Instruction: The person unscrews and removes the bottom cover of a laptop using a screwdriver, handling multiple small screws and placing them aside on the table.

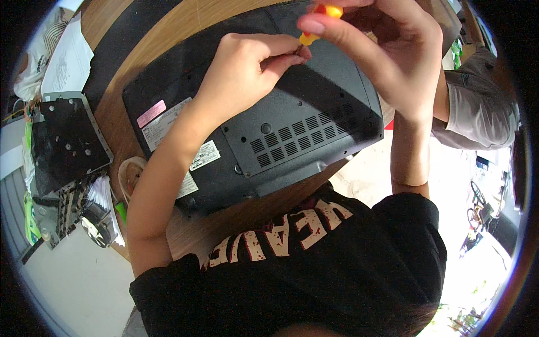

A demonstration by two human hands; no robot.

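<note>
A black laptop (331, 92) lies bottom side up, its vent slots and screw holes facing me. Over its far part, my right hand (401, 64) holds a small screwdriver (308, 38) with a yellow and red handle, gripped between thumb and fingers. The thin shaft runs down to the fingertips of my left hand (238, 76), which are pinched together around its lower end. Those fingertips hide the tip, and whether a screw is there too I cannot tell. My left forearm crosses the laptop's labels.
The laptop rests on a wooden table (219, 227). Left of it are a black metal casing (70, 143), a small fan (96, 224), a pale round dish (130, 168) partly behind my forearm, and white paper (68, 59). Another person's grey sleeve (477, 106) is at the right.
</note>
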